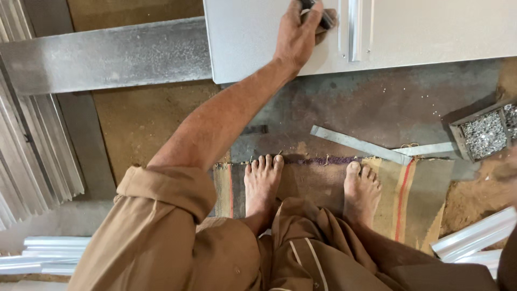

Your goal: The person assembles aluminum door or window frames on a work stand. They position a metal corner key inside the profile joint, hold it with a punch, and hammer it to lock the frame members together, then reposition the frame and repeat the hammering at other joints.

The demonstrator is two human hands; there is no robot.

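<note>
My left hand [298, 33] reaches forward onto a flat light-grey panel [247, 43] lying on the floor. Its fingers are closed around a small dark object [325, 19] near the top edge of the view; I cannot tell what the object is. Just right of the hand, a raised bright metal strip [354, 27] runs up the panel. A blurred skin-coloured shape at the right edge seems to be my right hand [505, 171], near the tray of screws; its fingers cannot be made out. My bare feet [262, 183] rest on a brown mat [414, 194].
A long grey metal sheet [107, 56] lies to the left of the panel. Stacked aluminium profiles [32, 156] line the left side, and others [474, 234] lie at lower right. A flat metal strip [358, 144] lies ahead of my feet. A tray of small metal screws [484, 134] sits at right.
</note>
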